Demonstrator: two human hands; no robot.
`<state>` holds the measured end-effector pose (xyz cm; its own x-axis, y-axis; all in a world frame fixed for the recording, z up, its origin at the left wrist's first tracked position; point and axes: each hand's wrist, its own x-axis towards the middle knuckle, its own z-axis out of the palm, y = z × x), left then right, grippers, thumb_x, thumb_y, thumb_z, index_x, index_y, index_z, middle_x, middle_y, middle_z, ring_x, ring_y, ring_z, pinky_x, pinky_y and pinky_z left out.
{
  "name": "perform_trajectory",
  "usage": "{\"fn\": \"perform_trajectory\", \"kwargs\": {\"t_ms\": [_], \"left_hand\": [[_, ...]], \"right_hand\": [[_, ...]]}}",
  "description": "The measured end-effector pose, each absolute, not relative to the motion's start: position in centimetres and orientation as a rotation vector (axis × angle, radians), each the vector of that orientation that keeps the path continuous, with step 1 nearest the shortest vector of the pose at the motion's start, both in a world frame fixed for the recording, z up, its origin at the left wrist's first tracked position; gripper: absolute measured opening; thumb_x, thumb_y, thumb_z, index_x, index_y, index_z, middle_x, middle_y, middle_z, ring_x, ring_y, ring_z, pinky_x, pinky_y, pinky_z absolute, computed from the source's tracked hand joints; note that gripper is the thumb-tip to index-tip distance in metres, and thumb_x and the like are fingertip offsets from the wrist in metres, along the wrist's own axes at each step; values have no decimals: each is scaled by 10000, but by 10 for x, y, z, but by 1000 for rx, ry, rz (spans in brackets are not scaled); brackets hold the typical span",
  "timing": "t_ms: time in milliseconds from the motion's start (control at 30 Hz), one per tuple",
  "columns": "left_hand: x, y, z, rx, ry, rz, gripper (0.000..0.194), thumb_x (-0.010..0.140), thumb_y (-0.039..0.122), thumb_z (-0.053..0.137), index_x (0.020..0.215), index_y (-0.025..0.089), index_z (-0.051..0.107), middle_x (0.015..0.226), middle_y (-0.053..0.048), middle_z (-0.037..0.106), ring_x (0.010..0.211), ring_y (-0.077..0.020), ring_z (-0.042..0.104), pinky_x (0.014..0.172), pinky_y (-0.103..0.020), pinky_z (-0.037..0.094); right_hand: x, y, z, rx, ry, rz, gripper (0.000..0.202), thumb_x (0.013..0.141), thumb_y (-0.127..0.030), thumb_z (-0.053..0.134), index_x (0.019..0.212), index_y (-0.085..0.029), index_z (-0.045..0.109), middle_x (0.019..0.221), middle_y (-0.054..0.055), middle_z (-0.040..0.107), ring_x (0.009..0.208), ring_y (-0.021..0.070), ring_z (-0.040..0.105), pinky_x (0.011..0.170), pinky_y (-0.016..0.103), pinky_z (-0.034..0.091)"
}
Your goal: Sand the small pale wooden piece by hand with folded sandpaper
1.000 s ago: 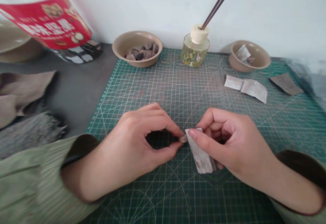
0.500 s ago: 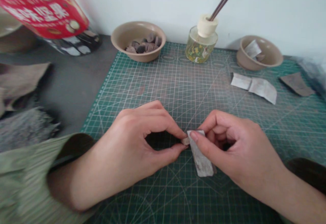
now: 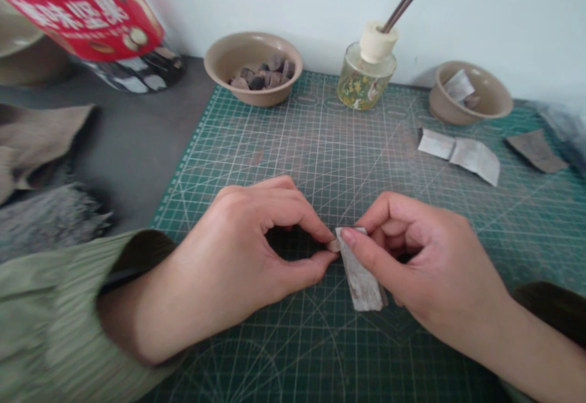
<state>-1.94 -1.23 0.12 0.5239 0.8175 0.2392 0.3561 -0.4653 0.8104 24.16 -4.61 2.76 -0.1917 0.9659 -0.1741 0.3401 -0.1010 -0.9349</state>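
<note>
Below us lies the green mat (image 3: 293,140), with both our hands above its middle, thumbs turned towards each other. Our left hand (image 3: 242,244) comes in from the left, and our right hand (image 3: 434,262) faces it. Beyond them, at the back of the mat, sits the bowl of dark bits (image 3: 256,96). Between our hands is the grey strip (image 3: 364,284), clamped near its far end under our right thumb; its long axis runs back towards us, leaning a little right. Smallest is the pale piece (image 3: 333,245), pinched between our left thumb and finger. It lies at the strip's left edge, near the far end, left of our right thumb. We cannot tell whether it tucks beneath the strip.
</note>
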Motion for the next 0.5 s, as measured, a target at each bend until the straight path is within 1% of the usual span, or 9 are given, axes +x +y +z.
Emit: {"fn": "perform_trajectory", "kwargs": {"t_ms": [133,267,400,500], "left_hand": [[-18,-12,1,2027,944,831,126,1070,239,1011,1006,332,956,968,41,938,878,-216,859,905,-375,721],[-19,-13,0,2021,960,821,125,1086,254,997,991,324,954,952,35,924,864,-213,845,877,-361,703],[-20,-14,1,2014,973,830,124,1075,260,997,978,323,954,948,39,917,859,-200,841,843,-345,686],[-18,-14,4,2004,995,803,114,1063,229,974,988,314,964,955,36,921,871,-190,844,846,-332,672]], "right_hand": [[241,-46,28,-1448,-1559,1333,376,1036,-369,1076,835,-288,769,587,-44,739,480,147,643,421,258,382],[241,-46,27,-1424,-1566,1341,323,1027,-260,1024,842,-286,761,610,-47,762,489,138,653,431,249,398],[241,-45,27,-1422,-1560,1357,316,1026,-253,1018,847,-280,759,618,-48,765,486,132,649,429,239,402],[242,-45,28,-1423,-1573,1377,308,1048,-248,993,866,-279,746,593,-78,713,440,112,584,410,237,382]]}}
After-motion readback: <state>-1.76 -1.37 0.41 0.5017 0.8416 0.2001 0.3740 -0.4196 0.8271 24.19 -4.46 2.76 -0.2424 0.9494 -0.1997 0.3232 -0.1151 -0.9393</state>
